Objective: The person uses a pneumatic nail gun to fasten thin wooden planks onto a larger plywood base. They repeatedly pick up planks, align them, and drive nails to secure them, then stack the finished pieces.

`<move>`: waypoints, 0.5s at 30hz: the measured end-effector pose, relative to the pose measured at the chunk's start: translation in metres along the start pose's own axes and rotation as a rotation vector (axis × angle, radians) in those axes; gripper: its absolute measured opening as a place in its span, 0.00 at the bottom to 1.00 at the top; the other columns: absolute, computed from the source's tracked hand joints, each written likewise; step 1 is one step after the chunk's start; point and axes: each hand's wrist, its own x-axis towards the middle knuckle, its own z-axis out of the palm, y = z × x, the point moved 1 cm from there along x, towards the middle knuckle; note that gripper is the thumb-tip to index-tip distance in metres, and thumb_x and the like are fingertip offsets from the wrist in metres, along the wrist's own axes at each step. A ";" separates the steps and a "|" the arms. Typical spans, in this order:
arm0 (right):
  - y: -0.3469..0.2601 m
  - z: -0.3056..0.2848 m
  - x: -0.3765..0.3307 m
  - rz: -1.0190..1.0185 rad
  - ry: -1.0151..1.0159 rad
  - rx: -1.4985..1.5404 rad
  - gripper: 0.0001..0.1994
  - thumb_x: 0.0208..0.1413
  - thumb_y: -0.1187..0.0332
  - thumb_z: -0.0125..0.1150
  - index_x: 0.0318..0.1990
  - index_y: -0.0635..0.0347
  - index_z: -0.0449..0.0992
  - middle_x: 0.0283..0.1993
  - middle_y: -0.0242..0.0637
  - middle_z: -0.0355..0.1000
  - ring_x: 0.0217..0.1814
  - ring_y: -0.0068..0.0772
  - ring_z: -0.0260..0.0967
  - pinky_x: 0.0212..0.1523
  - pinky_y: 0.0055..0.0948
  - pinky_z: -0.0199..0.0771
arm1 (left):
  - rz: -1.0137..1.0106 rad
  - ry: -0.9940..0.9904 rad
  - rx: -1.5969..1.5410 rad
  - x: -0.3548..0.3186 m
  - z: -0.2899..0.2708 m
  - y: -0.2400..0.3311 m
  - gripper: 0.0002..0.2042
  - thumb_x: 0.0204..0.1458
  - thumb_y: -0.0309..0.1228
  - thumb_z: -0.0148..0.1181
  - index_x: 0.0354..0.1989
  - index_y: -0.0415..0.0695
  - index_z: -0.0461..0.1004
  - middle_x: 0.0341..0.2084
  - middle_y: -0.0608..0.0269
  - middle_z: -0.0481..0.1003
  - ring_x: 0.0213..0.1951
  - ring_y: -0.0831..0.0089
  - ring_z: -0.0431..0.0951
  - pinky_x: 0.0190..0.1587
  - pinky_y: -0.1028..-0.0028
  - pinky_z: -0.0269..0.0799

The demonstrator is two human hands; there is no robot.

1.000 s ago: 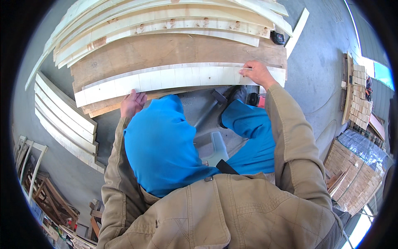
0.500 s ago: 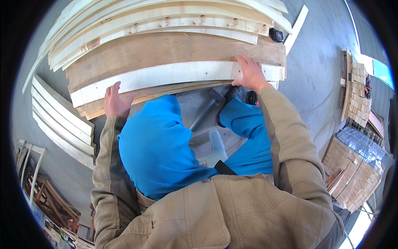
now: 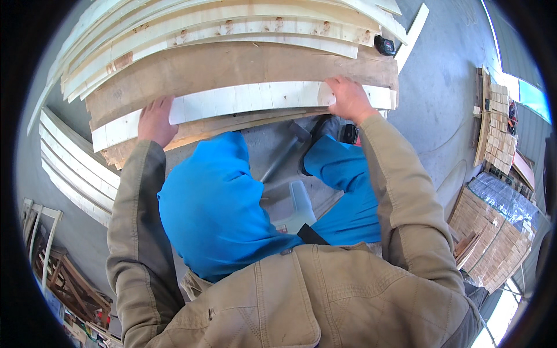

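A long pale wooden board [image 3: 249,98], crossed by thin lines, lies along the near edge of a brown plywood sheet [image 3: 232,65]. My left hand [image 3: 156,120] is wrapped over the board toward its left end, thumb on the near side and fingers over the top. Toward the right end my right hand [image 3: 349,100] grips the same board, fingers over its far edge and thumb at its near edge. Beyond the plywood rests a stack of pale planks [image 3: 255,26].
A hammer [image 3: 284,148] leans below the board beside my blue-trousered legs, near a translucent plastic container [image 3: 299,203]. A black tape measure [image 3: 384,45] sits at the stack's right end. More planks [image 3: 81,156] lie on the floor at left; wrapped wood blocks [image 3: 493,232] stand at right.
My left hand has moved up from the board's near side and closed over it. My right hand keeps its hold, and the view has shifted slightly.
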 end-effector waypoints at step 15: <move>0.013 -0.030 0.005 0.025 0.107 0.022 0.32 0.46 0.66 0.71 0.63 0.46 0.75 0.61 0.38 0.74 0.67 0.45 0.71 0.63 0.52 0.70 | 0.021 0.049 0.043 0.023 -0.059 0.015 0.34 0.42 0.28 0.71 0.65 0.50 0.74 0.61 0.56 0.76 0.65 0.54 0.73 0.69 0.54 0.66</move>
